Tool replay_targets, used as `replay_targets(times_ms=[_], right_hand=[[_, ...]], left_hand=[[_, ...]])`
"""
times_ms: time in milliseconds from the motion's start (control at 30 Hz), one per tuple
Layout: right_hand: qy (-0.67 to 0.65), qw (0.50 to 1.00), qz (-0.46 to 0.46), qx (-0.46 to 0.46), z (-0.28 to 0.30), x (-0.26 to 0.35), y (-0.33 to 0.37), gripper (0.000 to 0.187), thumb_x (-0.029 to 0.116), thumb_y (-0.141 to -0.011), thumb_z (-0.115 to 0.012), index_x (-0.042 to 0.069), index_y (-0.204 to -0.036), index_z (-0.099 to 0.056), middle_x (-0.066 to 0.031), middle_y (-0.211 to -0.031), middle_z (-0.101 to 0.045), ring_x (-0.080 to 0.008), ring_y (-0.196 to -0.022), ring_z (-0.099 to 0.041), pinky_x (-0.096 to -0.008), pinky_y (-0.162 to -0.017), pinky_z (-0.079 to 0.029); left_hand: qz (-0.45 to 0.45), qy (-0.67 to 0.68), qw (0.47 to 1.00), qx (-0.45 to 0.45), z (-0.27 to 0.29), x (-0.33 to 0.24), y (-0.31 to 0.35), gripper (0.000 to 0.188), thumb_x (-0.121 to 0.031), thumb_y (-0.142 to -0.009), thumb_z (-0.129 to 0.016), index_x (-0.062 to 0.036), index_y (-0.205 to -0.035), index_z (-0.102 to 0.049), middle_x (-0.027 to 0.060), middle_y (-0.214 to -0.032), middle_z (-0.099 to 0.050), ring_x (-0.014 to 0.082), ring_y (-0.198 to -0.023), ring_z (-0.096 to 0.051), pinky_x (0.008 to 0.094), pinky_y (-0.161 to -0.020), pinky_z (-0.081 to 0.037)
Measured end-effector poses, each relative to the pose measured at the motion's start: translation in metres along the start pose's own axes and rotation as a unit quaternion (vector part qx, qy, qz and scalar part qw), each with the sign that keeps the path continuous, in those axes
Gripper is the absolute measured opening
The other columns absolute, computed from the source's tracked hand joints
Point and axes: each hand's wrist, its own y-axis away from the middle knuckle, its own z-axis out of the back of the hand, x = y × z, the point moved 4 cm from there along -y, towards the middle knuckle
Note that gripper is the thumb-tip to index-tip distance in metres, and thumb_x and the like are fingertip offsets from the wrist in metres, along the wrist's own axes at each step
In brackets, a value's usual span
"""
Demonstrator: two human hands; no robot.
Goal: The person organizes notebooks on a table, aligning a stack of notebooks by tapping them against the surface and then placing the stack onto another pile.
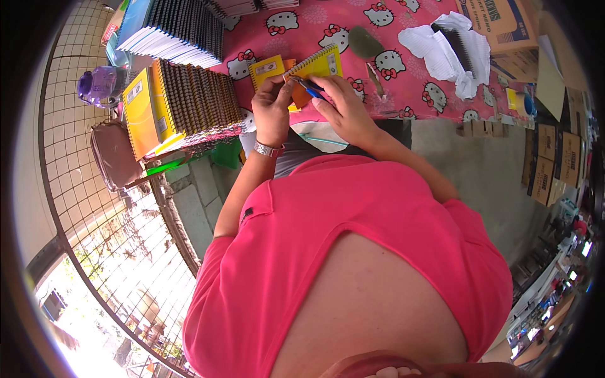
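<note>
Left hand (272,108) pinches a yellow, spiral-bound notebook (326,65), upper centre. Right hand (343,106) clasps a blue-handled, plier-like tool (314,92).

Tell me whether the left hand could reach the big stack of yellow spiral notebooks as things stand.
Probably yes: the stack stands just left of the left hand, with nothing visible between. It appears to be steadying a yellow notebook, though, so may need to let go first.

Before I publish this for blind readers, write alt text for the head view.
The left hand holds a yellow spiral notebook; the right hand a blue-handled tool near its coil, over a pink tablecloth. More notebooks are stacked at left.
</note>
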Motion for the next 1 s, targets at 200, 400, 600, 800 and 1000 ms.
replay_targets(times_ms=[200, 400, 600, 800, 1000], right_hand=[[0.01, 1.0, 0.003, -0.003, 0.003, 0.005, -0.005, 0.038, 0.018, -0.087, -0.063, 0.002, -0.12, -0.053, -0.0162, -0.109, -0.057, -0.0338, -0.1, -0.053, -0.0421, -0.087, -0.043], [-0.056, 0.998, -0.03, -0.004, 0.0, -0.002, 0.003, 0.039, 0.02, -0.087, -0.065, 0.001, -0.119, -0.053, -0.0168, -0.109, -0.057, -0.0335, -0.103, -0.053, -0.0413, -0.089, -0.043], [-0.056, 0.998, -0.017, -0.014, 0.002, 0.001, 0.001, 0.037, 0.018, -0.085, -0.065, 0.003, -0.118, -0.055, -0.0148, -0.109, -0.058, -0.0321, -0.104, -0.053, -0.0406, -0.089, -0.043], [0.307, 0.927, 0.215, -0.008, 0.033, 0.021, -0.013, 0.037, 0.016, -0.08, -0.065, 0.01, -0.116, -0.06, -0.0028, -0.104, -0.058, -0.0188, -0.101, -0.053, -0.0344, -0.088, -0.041], [0.466, 0.784, 0.408, 0.036, 0.05, 0.027, -0.021, 0.031, 0.018, -0.082, -0.058, 0.016, -0.112, -0.064, 0.0054, -0.103, -0.057, -0.0119, -0.1, -0.052, -0.0331, -0.091, -0.038]], left_hand=[[-0.01, 0.003, 1.0, -0.005, -0.005, -0.004, 0.001, 0.018, -0.008, -0.093, -0.06, 0.0031, -0.107, -0.061, 0.0068, -0.092, -0.068, 0.008, -0.079, -0.062, 0.0223, -0.069, -0.051], [-0.028, -0.002, 0.999, -0.021, -0.005, -0.003, 0.003, 0.018, -0.008, -0.093, -0.06, 0.0034, -0.107, -0.06, 0.0065, -0.093, -0.068, 0.0082, -0.082, -0.062, 0.0228, -0.07, -0.051], [-0.059, -0.057, 0.996, -0.019, -0.008, -0.003, 0.006, 0.016, -0.006, -0.093, -0.06, 0.0041, -0.105, -0.061, 0.0055, -0.093, -0.068, 0.0069, -0.081, -0.061, 0.021, -0.071, -0.049], [-0.035, -0.121, 0.992, -0.01, -0.006, -0.002, 0.008, 0.018, -0.006, -0.091, -0.061, 0.0052, -0.104, -0.065, 0.0026, -0.084, -0.066, 0.0047, -0.071, -0.057, 0.0198, -0.062, -0.046], [0.072, -0.184, 0.978, 0.073, -0.011, -0.001, 0.003, 0.025, -0.012, -0.088, -0.064, 0.0051, -0.105, -0.066, 0.0005, -0.077, -0.064, 0.0037, -0.064, -0.052, 0.0201, -0.056, -0.042]])
